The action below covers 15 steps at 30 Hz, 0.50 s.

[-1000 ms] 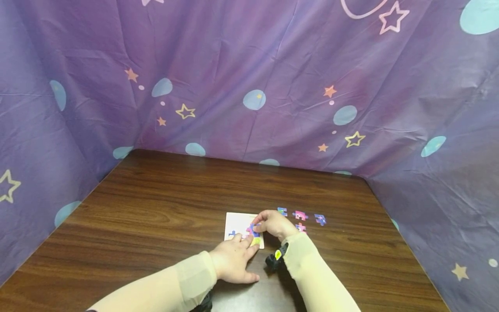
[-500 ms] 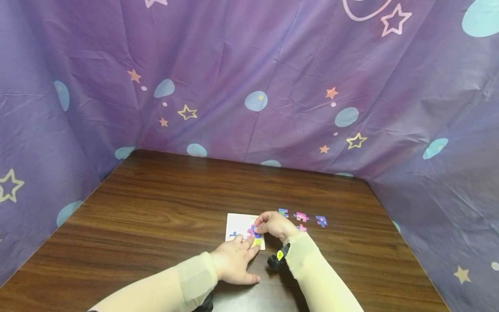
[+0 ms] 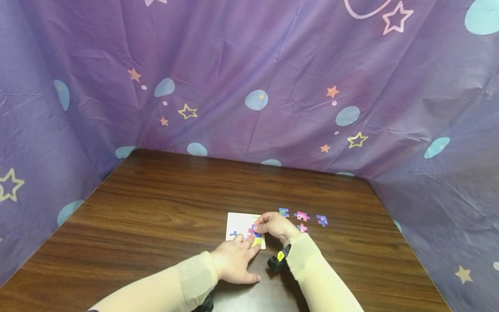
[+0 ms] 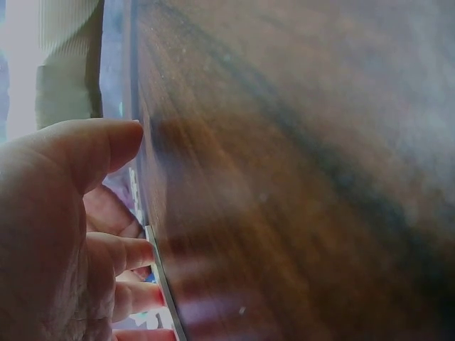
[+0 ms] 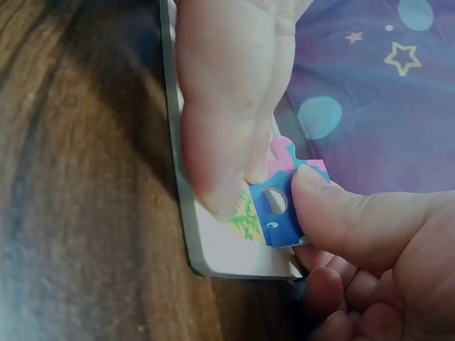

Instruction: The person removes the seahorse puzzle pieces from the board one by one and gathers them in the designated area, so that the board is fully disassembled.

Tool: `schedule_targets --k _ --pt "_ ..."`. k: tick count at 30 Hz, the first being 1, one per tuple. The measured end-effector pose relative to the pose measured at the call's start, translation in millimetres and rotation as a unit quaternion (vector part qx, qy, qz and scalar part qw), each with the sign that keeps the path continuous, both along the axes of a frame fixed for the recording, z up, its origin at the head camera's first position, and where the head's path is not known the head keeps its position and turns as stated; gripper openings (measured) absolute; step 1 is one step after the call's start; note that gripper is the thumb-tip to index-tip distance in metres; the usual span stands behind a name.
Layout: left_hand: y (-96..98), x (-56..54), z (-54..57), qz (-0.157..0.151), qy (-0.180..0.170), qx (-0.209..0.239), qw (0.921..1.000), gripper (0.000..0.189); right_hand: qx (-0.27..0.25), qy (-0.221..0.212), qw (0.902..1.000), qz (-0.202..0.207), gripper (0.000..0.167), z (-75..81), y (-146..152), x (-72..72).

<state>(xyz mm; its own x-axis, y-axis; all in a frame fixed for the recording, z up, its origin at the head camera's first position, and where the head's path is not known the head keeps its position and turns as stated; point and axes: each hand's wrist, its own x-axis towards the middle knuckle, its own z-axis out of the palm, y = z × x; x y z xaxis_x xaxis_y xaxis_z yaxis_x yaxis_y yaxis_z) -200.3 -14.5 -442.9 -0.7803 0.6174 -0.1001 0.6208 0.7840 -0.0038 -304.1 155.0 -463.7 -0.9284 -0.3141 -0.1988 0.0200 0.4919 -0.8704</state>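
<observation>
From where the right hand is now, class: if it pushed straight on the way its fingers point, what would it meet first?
Probably the left hand's fingertips, resting on the puzzle board just beyond the right hand and its blue piece; depth is unclear.

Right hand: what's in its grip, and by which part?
The right hand pinches a blue puzzle piece by its edges, thumb against fingers, over the board. The left hand only rests its fingers on the board.

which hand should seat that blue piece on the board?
Right. The right hand already pinches the blue puzzle piece over the white board, at its near right corner. The left hand lies flat, fingers touching the board's near edge, so it seems better used steadying.
</observation>
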Motion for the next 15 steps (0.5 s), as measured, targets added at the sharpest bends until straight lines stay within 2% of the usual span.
schedule_targets --k 7,15 --pt "0.6 0.3 0.0 0.006 -0.004 -0.004 1.0000 0.082 0.004 0.009 0.9999 -0.008 0.012 -0.1 -1.0 1.5" --pt "1.1 1.0 -0.6 0.005 0.000 -0.004 1.0000 0.082 0.002 0.016 0.9998 0.007 0.016 -0.8 3.2 0.2"
